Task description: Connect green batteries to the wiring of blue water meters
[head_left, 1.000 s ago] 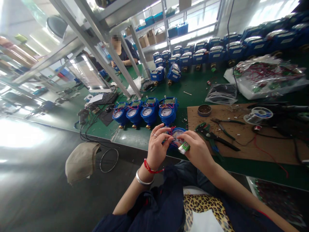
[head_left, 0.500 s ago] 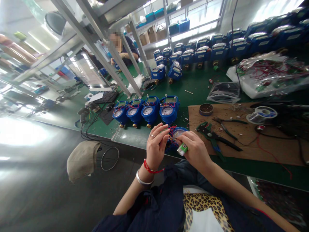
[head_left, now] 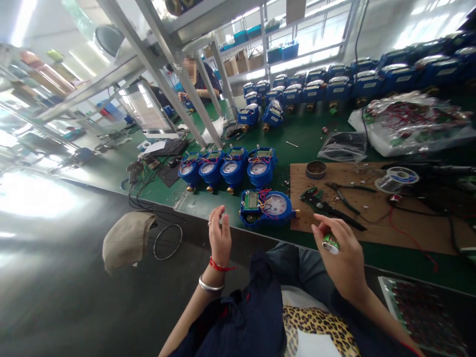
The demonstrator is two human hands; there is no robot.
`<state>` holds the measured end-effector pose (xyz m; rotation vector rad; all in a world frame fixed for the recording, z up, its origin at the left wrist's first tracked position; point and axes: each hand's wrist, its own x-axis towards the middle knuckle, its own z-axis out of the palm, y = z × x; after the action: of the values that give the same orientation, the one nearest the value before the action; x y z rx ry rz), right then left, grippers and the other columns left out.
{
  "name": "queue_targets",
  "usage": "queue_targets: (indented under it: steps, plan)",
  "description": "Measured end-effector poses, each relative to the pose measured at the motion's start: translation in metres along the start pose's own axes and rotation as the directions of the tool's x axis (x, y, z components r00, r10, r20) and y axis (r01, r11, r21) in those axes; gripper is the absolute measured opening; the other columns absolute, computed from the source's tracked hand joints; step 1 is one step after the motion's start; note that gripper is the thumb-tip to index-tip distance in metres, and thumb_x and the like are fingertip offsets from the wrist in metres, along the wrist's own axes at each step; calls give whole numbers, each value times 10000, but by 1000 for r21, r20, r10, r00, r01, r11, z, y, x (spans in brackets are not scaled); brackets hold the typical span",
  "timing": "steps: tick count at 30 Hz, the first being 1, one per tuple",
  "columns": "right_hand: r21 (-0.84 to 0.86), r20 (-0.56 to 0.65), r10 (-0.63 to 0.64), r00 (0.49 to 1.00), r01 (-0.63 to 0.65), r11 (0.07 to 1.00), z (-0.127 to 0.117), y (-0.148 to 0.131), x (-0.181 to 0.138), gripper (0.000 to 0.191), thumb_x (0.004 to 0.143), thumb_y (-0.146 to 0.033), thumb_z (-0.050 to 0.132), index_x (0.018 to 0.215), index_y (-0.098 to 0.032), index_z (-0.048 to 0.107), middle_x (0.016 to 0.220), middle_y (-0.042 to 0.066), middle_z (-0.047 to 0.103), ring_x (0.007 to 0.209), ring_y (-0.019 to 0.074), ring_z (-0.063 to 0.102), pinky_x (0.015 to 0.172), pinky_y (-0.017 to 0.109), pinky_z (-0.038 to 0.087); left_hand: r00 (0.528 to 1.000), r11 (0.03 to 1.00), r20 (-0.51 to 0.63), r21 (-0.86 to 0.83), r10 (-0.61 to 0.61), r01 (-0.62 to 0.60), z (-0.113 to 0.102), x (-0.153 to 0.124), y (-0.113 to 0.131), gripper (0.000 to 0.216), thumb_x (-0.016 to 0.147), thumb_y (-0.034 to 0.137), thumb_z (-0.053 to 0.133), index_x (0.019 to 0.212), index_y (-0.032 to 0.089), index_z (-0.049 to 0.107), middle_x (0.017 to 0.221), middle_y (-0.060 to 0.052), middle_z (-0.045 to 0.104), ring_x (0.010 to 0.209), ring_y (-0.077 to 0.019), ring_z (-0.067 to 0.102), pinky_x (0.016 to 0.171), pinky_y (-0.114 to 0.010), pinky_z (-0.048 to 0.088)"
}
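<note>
A blue water meter (head_left: pixel 285 218) lies on the green bench in front of me, its brass fitting toward the right. Its open housing shows a green circuit board (head_left: pixel 252 200) with a small display, and red, yellow and black wires run beside the round dial. To the left of the meter, my left hand (head_left: pixel 220 237) is raised off it, fingers apart and holding nothing. My right hand (head_left: pixel 344 258), to the meter's right, is curled around a green lighter (head_left: pixel 330 243) with its metal end showing. Neither hand touches the meter.
Behind it stand several open blue meters (head_left: pixel 229 171). A brown board (head_left: pixel 379 228) at right carries green-handled wire strippers (head_left: pixel 320 206), pliers (head_left: pixel 345 196), a round tin (head_left: pixel 316 169) and a solder spool (head_left: pixel 397 178). Bagged wired parts (head_left: pixel 412 124) lie beyond. A co-worker (head_left: pixel 204 82) sits across the bench.
My hands have moved apart from the meter's wires, the left going left and the right going right with the lighter. The meter's board and dial are now uncovered.
</note>
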<state>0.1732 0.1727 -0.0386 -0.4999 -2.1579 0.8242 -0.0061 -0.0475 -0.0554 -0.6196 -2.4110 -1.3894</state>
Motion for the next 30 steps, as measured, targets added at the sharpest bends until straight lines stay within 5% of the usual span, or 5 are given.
queue_targets:
  steps: [2, 5, 8, 14, 30]
  plan:
    - [23, 25, 10, 1000, -11, 1000, -1, 4, -9, 240, 880, -233, 562, 1115, -205, 600, 882, 54, 592, 811, 180, 580, 837, 356, 501, 972, 954, 24, -186, -233, 233, 5, -24, -1, 357, 917, 404, 501, 1178, 164, 552, 1179, -128, 604, 1101, -211, 594, 995, -400, 439]
    - [64, 83, -7, 997, 1, 998, 2, 9, -14, 220, 889, -247, 539, 1093, -199, 607, 998, 76, 624, 859, 178, 604, 871, 352, 505, 807, 643, 264, -497, -528, 583, 16, -58, 13, 368, 866, 421, 586, 1125, 161, 564, 1090, -112, 643, 1004, -196, 640, 955, -363, 471]
    - [83, 144, -59, 988, 47, 995, 13, 15, -2, 301, 883, -243, 520, 1170, -188, 593, 1150, 94, 627, 996, 199, 614, 955, 368, 482, 636, 262, 554, -607, -538, 750, 26, -69, 36, 311, 827, 370, 654, 1022, 131, 608, 1056, -132, 667, 980, -208, 658, 958, -359, 474]
    - [62, 250, -85, 964, 72, 995, 42, 15, 34, 449, 838, -218, 485, 1274, -145, 563, 1262, 114, 610, 1167, 235, 573, 1037, 384, 435, 513, -104, 701, -635, -496, 766, 35, -46, 64, 229, 853, 343, 624, 927, 127, 632, 982, -133, 684, 963, -209, 665, 940, -345, 482]
    - [38, 361, -304, 882, 311, 950, 53, -15, 8, 366, 887, -221, 432, 1191, -157, 626, 1202, 94, 648, 1090, 218, 626, 1000, 380, 475, 605, -7, 383, -849, -699, 529, 40, -15, 43, 289, 760, 357, 712, 944, 146, 644, 855, -68, 696, 703, -135, 646, 706, -244, 497]
